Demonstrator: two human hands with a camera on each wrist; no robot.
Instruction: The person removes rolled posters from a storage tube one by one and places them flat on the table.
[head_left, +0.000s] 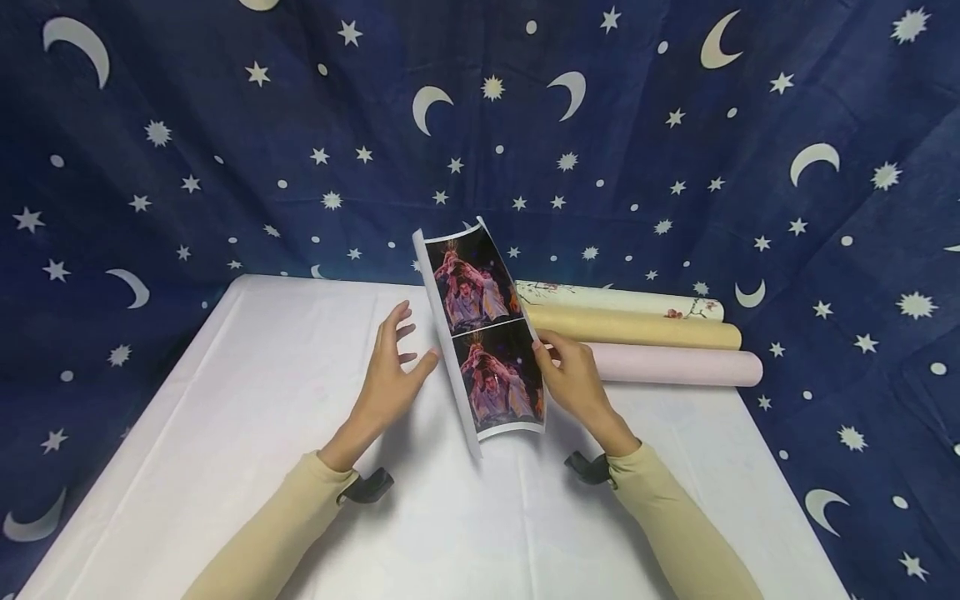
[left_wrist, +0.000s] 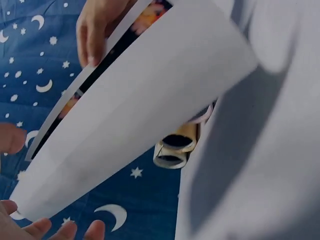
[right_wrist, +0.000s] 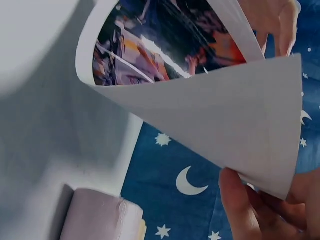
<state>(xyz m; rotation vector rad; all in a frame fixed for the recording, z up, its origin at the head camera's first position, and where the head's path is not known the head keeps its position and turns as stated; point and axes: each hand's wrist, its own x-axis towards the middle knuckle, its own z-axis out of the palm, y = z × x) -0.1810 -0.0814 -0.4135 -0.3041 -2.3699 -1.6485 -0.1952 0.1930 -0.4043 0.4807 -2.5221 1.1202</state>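
Curled printed sheet [left_wrist: 135, 95] — hollow rolls [left_wrist: 189, 131] partly behind.

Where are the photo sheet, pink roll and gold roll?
Photo sheet [head_left: 489, 340], head view: middle of its printed side.
Pink roll [head_left: 678, 365], head view: middle of its visible length.
Gold roll [head_left: 639, 326], head view: middle of its visible length.

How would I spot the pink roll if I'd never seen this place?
Find the white table before the blue curtain. To the right of the printed sheet in the right hand, the pink roll lies alongside two others. It is closest to the person, and its colour sets it apart from the gold roll beside it and the flowered roll beyond.
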